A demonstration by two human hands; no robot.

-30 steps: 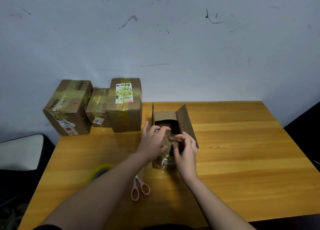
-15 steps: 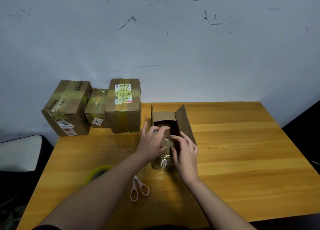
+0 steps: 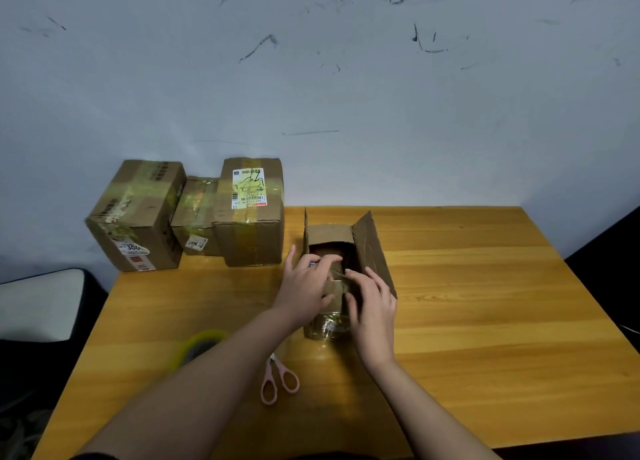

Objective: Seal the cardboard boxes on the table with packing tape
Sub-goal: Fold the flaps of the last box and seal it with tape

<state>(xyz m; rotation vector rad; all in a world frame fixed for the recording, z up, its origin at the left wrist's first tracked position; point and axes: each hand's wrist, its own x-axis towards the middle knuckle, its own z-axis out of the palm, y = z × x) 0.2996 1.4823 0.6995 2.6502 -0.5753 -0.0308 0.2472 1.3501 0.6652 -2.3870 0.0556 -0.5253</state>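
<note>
A small open cardboard box (image 3: 372, 248) stands mid-table, its left, back and right flaps upright. Shiny tape covers its near face. My left hand (image 3: 306, 286) lies with spread fingers on the near flap from the left. My right hand (image 3: 375, 303) rests on the same flap from the right, fingers fairly straight. The two hands hide most of that flap. A yellowish tape roll (image 3: 202, 347) lies at the near left, partly behind my left forearm. Pink-handled scissors (image 3: 278, 380) lie between my forearms.
Three taped boxes stand at the back left against the wall: a large one (image 3: 138, 217), a small one (image 3: 195, 217) and a labelled one (image 3: 251, 213). The wooden table (image 3: 485, 303) extends right of the open box. A white seat (image 3: 38, 303) sits off the left edge.
My right hand's fingers have uncurled from a pinch and now lie flatter on the near flap. My left hand has barely moved.
</note>
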